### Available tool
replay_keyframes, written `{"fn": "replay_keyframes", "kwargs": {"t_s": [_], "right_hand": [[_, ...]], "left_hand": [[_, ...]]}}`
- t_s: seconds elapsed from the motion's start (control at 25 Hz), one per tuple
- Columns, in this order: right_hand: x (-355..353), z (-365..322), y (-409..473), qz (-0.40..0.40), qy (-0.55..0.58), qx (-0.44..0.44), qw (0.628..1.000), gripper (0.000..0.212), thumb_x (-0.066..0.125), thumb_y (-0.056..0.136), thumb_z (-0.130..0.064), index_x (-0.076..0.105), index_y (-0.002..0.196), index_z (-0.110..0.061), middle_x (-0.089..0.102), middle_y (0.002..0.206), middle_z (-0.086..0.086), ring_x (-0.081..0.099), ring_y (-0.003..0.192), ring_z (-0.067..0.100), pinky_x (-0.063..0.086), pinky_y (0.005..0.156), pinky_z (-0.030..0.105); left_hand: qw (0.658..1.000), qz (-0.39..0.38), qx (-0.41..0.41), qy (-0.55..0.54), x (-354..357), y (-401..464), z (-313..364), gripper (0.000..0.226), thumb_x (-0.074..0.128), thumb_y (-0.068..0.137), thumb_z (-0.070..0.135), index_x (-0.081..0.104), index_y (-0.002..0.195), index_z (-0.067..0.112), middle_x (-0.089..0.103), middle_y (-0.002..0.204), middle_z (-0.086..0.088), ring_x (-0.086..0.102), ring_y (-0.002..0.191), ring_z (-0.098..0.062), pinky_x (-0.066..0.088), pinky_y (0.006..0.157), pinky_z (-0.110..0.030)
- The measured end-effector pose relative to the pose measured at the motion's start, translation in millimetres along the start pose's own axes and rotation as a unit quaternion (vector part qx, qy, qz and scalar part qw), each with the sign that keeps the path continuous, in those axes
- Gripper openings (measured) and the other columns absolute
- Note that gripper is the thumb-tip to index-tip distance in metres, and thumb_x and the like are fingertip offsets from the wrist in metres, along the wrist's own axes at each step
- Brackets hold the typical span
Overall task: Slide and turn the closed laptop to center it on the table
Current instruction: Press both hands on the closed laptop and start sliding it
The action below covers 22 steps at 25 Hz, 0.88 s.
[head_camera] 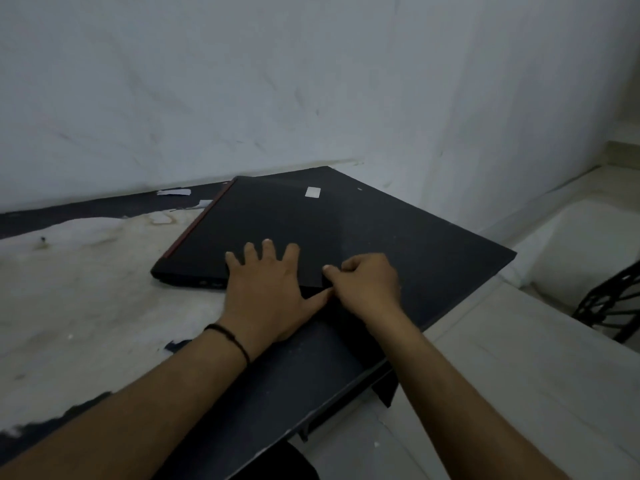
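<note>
laptop (277, 220) closed, skewed on table (86, 289) | hands: left hand (270, 292) flat, right hand (367, 282) curled (near edge)

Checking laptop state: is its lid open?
No, the laptop lies closed and flat, the left hand spread on its lid.

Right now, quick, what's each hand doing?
Left hand: open, fingers spread, pressed flat on the closed laptop.
Right hand: fingers curled, pinching the laptop's near edge.

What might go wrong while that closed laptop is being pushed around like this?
The laptop lies skewed near the table's right edge; a push that way might tip it off. The left hand presses flat, the right hand only pinches the near edge, so it may slip.
</note>
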State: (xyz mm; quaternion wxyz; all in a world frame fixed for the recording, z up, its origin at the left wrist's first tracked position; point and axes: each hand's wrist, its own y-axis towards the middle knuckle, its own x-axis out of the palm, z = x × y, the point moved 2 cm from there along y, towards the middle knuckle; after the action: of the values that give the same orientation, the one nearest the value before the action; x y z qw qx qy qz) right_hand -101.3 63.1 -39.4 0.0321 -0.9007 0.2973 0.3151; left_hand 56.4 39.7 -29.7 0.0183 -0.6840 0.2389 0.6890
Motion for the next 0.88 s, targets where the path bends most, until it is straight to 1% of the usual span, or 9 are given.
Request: {"fn": "replay_keyframes", "kwargs": {"t_s": [0.08,0.2,0.32,0.36,0.48,0.6,0.72,0.8,0.88], "right_hand": [[-9,-5,21,-0.029,-0.007,-0.002,1.000,0.034,0.070,0.076,-0.045,0.076,0.068,-0.013,0.074,0.066,-0.003,0.070,0.070,0.016,0.060,0.076,0.039],[-10,-17,64,-0.075,-0.060,-0.021,0.995,0.035,0.063,0.084,-0.056,0.078,0.090,-0.024,0.077,0.104,-0.003,0.067,0.106,0.024,0.046,0.105,0.047],[8,-20,91,-0.118,-0.111,-0.069,0.984,0.040,0.051,0.092,-0.058,0.066,0.075,-0.025,0.071,0.098,0.003,0.064,0.111,0.029,0.036,0.112,0.051],[13,-17,97,-0.118,-0.125,-0.075,0.982,0.043,0.046,0.093,-0.060,0.068,0.081,-0.024,0.070,0.104,0.004,0.062,0.115,0.030,0.032,0.114,0.051],[18,-9,102,-0.110,-0.153,-0.087,0.978,0.059,0.037,0.095,-0.062,0.069,0.117,-0.018,0.066,0.131,0.006,0.054,0.126,0.029,0.024,0.117,0.052],[16,-10,100,-0.116,-0.154,-0.102,0.976,0.059,0.035,0.097,-0.062,0.068,0.113,-0.015,0.066,0.129,0.008,0.055,0.125,0.029,0.026,0.116,0.052],[14,-9,90,-0.111,-0.132,-0.100,0.980,0.051,0.040,0.098,-0.058,0.065,0.091,-0.014,0.072,0.107,0.008,0.062,0.108,0.028,0.035,0.111,0.050],[15,-7,75,-0.098,-0.119,-0.091,0.984,0.051,0.041,0.098,-0.056,0.069,0.095,-0.014,0.073,0.103,0.006,0.063,0.106,0.027,0.036,0.110,0.049],[19,-7,57,-0.080,-0.112,-0.081,0.987,0.052,0.040,0.099,-0.055,0.069,0.105,-0.012,0.072,0.110,0.007,0.061,0.112,0.028,0.033,0.112,0.049]], "left_hand": [[1.000,-0.017,-0.025,-0.004,-3,1,8,0.115,0.008,0.062,0.098,0.036,0.143,0.022,0.043,0.147,-0.025,0.037,0.133,-0.048,0.025,0.106,-0.068],[0.996,-0.067,-0.033,-0.040,-2,21,31,0.108,0.029,0.068,0.092,0.027,0.152,0.024,0.024,0.159,-0.025,0.021,0.142,-0.049,0.012,0.109,-0.073],[0.983,-0.127,-0.050,-0.125,-6,55,40,0.095,0.049,0.073,0.076,0.027,0.154,0.031,0.018,0.163,-0.018,0.014,0.147,-0.044,0.006,0.114,-0.071],[0.978,-0.139,-0.059,-0.143,-7,64,38,0.094,0.052,0.072,0.074,0.026,0.154,0.033,0.016,0.164,-0.017,0.012,0.148,-0.043,0.004,0.115,-0.069],[0.978,-0.156,-0.059,-0.125,0,71,34,0.104,0.051,0.071,0.080,0.014,0.157,0.035,0.003,0.166,-0.018,0.001,0.150,-0.042,-0.002,0.116,-0.067],[0.982,-0.139,-0.048,-0.119,4,65,34,0.106,0.046,0.071,0.083,0.009,0.158,0.035,0.000,0.166,-0.018,-0.001,0.150,-0.043,-0.004,0.116,-0.067],[0.983,-0.133,-0.026,-0.126,3,56,27,0.104,0.043,0.071,0.083,0.008,0.158,0.038,0.001,0.166,-0.016,-0.002,0.151,-0.042,-0.005,0.117,-0.065],[0.983,-0.140,0.000,-0.118,3,45,20,0.102,0.040,0.072,0.083,0.006,0.157,0.040,-0.001,0.167,-0.014,-0.003,0.151,-0.039,-0.005,0.118,-0.063],[0.982,-0.147,0.026,-0.113,4,32,10,0.101,0.036,0.070,0.083,0.003,0.157,0.042,-0.002,0.167,-0.011,-0.004,0.152,-0.037,-0.004,0.119,-0.060]]}}
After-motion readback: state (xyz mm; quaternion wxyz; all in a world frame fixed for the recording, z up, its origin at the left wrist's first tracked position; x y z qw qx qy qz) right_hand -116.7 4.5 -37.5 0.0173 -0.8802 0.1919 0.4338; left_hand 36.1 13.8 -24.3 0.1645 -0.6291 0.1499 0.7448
